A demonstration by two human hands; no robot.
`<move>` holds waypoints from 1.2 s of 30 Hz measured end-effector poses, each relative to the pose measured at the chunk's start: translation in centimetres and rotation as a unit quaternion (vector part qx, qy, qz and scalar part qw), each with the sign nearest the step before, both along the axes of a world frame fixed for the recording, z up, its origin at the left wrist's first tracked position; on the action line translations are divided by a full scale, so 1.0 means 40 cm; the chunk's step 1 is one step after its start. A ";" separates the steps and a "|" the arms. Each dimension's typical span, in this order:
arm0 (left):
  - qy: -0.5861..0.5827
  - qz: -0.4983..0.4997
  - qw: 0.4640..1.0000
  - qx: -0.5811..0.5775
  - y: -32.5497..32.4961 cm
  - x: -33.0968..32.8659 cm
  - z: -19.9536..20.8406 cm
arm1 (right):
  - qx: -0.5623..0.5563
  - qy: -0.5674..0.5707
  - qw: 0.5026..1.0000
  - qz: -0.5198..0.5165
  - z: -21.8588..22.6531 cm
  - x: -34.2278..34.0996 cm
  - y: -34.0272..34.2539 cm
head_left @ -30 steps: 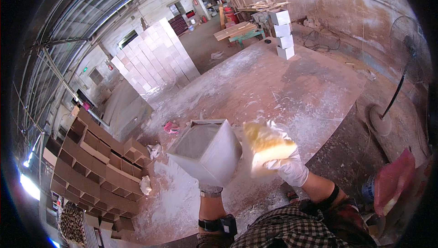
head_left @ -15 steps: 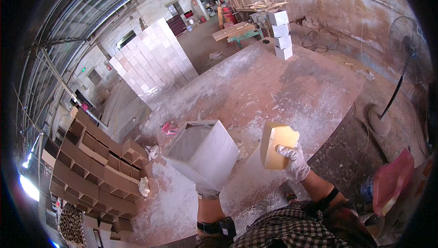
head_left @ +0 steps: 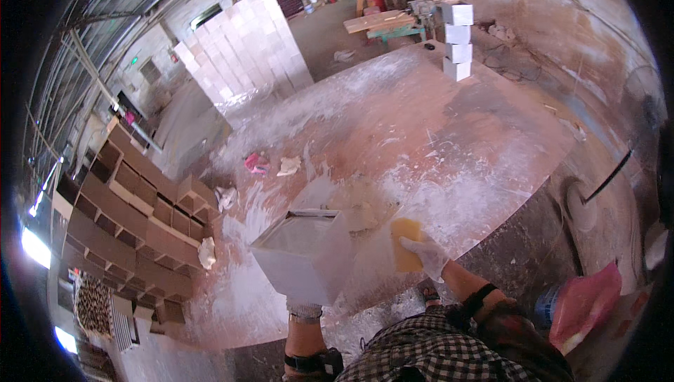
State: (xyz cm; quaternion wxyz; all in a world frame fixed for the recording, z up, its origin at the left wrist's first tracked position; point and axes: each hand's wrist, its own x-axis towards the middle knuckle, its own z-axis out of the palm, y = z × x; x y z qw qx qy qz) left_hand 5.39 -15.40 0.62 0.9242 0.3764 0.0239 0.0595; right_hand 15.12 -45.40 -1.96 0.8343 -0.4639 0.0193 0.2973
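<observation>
Clamped on, that's the right hand (head_left: pixel 430 257), white glove closed on a yellow sponge (head_left: pixel 405 241), gripping it at the sponge's 4 o'clock edge! The sponge hangs near a white box (head_left: pixel 303 266), at the box's 3 o'clock, with a clear gap between the 2. The box itself is at about 7 o'clock from the middle of the view, a grey face turned up inside a rim, plain pale sides below. Down at the box's 6 o'clock comes the left hand (head_left: pixel 304 309), grey glove cuff showing, the rest tucked out of sight behind the box; whether its fingers are apart, together or gripping, I cannot tell. All this over a wide reddish board (head_left: pixel 393 136), streaked with white powder.

Look round from the box: a white cloth (head_left: pixel 288 166) at 12 o'clock, a pink cloth (head_left: pixel 257 164) at 11, a crumpled rag (head_left: pixel 225 199) at 10. Out at 9, rows of brown compartments (head_left: pixel 130 245) stack up. Way off, between 11 and 12, stands a wall of pale blocks (head_left: pixel 246 52); at 1 o'clock, a column of 4 small boxes (head_left: pixel 458 52); between 12 and 1, boards (head_left: pixel 379 22) lie across a green bench (head_left: pixel 397 34). Just past 3, a pink bag (head_left: pixel 588 305) slumps beside a blue tub (head_left: pixel 545 305).
</observation>
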 end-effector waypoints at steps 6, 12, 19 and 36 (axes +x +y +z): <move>0.061 0.086 0.994 0.001 -0.020 -0.093 0.034 | -0.121 -0.039 0.992 0.009 -0.128 0.111 0.117; 0.102 0.111 0.986 0.067 -0.060 -0.093 0.040 | -0.483 -0.428 0.728 -0.233 -0.183 0.182 0.137; 0.124 0.112 0.963 0.212 -0.107 -0.031 0.066 | -0.015 -0.226 0.947 0.228 0.225 0.062 0.059; 0.080 0.150 0.531 0.830 -0.198 0.106 0.192 | -0.039 -0.137 0.953 0.266 0.320 0.100 0.041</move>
